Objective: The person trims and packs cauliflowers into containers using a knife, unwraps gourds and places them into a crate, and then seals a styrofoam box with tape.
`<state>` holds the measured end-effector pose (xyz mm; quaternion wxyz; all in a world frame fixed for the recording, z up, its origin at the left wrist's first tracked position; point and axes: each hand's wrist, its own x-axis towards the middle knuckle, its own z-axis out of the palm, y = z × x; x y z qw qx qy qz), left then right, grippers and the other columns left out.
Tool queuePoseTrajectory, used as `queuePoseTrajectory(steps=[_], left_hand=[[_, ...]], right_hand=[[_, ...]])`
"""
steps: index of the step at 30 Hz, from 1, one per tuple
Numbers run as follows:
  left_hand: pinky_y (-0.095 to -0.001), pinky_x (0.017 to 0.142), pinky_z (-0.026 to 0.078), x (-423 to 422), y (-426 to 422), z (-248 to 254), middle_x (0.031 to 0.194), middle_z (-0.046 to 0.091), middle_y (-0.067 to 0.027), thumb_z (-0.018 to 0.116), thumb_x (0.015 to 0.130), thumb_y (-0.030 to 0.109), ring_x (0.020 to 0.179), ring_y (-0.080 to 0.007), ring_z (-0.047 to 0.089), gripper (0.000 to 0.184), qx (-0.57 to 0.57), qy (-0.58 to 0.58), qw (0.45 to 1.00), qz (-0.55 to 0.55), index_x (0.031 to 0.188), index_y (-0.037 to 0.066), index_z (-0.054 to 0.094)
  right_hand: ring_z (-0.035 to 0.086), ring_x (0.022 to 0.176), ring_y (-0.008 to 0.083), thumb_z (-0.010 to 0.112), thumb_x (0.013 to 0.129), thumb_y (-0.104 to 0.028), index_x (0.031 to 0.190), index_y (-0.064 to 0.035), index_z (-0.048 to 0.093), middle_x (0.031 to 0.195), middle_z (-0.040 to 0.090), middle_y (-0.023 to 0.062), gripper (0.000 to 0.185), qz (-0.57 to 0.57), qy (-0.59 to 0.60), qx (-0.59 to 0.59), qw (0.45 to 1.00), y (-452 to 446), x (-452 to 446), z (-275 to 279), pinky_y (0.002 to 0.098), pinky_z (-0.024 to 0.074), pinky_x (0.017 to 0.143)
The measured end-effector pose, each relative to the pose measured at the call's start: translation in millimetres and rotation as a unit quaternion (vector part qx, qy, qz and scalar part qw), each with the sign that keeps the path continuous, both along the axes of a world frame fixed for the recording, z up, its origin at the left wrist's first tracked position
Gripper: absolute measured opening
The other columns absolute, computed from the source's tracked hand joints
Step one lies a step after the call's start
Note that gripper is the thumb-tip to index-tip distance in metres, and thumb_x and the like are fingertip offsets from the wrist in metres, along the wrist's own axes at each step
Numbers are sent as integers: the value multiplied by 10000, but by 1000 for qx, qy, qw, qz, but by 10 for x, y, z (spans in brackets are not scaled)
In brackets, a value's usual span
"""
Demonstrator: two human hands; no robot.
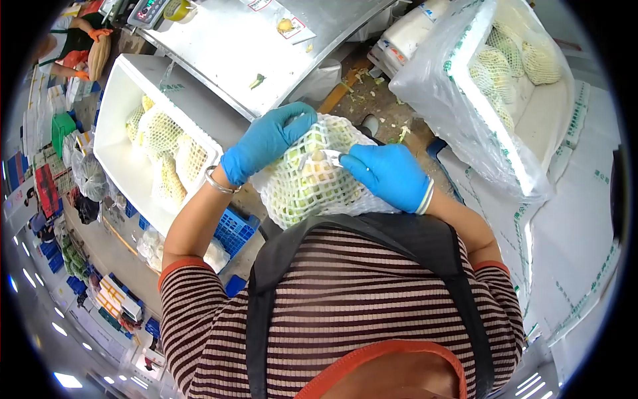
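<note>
Against my chest rests a pale green vegetable, possibly a cauliflower or cabbage, in a white foam net [302, 196]. My left hand [272, 139], in a blue glove, grips the net's upper left side, with its fingers curled over the edge. A pale stem end shows near the middle of the net. My right hand [392, 174], also blue-gloved, is closed around a small, pale, curved tool [325, 157] like a knife or peeler, whose tip lies at that stem. The far side of the vegetable is hidden.
A white foam box [109, 156] with netted vegetables stands left; another box [498, 143], lined with plastic, stands right. Ahead is a metal table [222, 50] with a scale [147, 10] and scraps. Trimmings litter the floor. A co-worker's orange-gloved hand [100, 33] holds a long gourd.
</note>
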<state>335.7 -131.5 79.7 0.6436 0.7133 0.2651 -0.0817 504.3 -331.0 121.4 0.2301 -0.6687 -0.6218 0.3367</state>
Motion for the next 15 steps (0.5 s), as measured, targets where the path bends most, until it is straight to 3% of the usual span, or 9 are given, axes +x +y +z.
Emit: queuePoseTrajectory(steps=[3,6,7,10,11,12,14,15], left_hand=[[-294,875,475,-5,-12,-23,1005,665,-76,567,997,386,911,-145,585,399,-14,17,1000,11,1178,38,637],[-243,899,474,2,-44,-20,1060,655,-26,548,1023,293,973,-90,570,359,-26,19,999,2,1198,-11,620],[-245,905,472,-6,-62,-29,1075,654,-29,539,1026,302,980,-93,570,363,-21,23,1000,-2,1201,-6,621],[-244,903,472,-66,-50,-89,1075,653,-24,528,1031,312,974,-93,569,363,-90,24,995,26,1194,3,628],[-248,903,472,-49,-46,-95,1069,653,-23,524,1032,312,970,-94,569,361,-86,18,996,24,1191,7,632],[-251,903,472,-39,-46,-96,1064,653,-22,520,1033,312,967,-95,569,359,-83,16,996,20,1188,11,636],[-257,902,473,13,-37,-100,1054,653,-20,513,1035,313,960,-96,568,355,-75,8,997,15,1183,19,645],[-266,882,478,52,-45,-85,1036,657,-28,516,1029,328,940,-102,573,362,-78,12,997,19,1177,23,647]], right_hand=[[650,705,350,508,1003,-341,950,-65,648,824,670,150,314,-34,51,12,998,141,-117,36,418,522,625],[663,742,347,495,1009,-334,1000,-67,658,871,683,158,312,6,39,-40,998,129,-86,95,410,532,654],[660,737,349,506,1004,-331,991,-68,661,857,678,163,306,11,55,1,998,34,-75,9,412,530,654],[646,728,359,512,995,-350,972,-59,658,844,668,174,326,98,56,-71,991,-239,-9,-41,406,528,650],[614,590,303,485,1013,-386,914,-53,657,749,657,147,387,20,158,-37,987,-320,13,-162,360,501,564],[613,585,266,466,1020,-408,902,-53,656,730,653,113,419,-60,250,-109,960,-355,94,-137,344,497,556],[611,574,192,428,1035,-452,877,-54,656,692,645,46,485,-208,416,-241,852,-376,371,-96,311,489,540],[598,579,156,448,1030,-462,876,-56,655,681,627,32,481,-215,545,-194,787,-448,557,-232,291,473,534]])
